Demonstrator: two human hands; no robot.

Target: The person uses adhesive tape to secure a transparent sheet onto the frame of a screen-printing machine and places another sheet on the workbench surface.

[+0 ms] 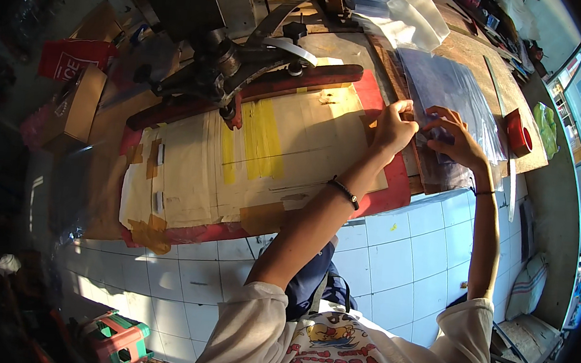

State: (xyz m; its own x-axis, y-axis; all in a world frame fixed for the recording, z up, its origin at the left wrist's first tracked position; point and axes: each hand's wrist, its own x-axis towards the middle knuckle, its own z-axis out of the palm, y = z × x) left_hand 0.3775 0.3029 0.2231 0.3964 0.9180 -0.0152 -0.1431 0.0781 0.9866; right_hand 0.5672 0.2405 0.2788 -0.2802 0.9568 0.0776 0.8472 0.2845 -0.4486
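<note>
A stack of clear, bluish plastic sheets (444,84) lies on the bench to the right of the press. At the stack's left edge, my left hand (396,131) is closed in a pinch; whatever is between its fingertips is too small to make out. My right hand (458,139) is over the sheets, fingers bent and thumb apart from them, with clear film showing between. Left of my hands lies a tan board (195,166) patched with yellow and brown tape, on a red base (395,180). A dark metal press (218,58) with a red-and-black bar stands over the board's far side.
Right of the sheets are a red tape roll (518,132) and a long metal ruler (511,190). More clear film (408,15) lies at the far side. An open cardboard box (79,104) and a red bag (73,57) are at left. A red-and-green crate (116,340) sits on the tiled floor.
</note>
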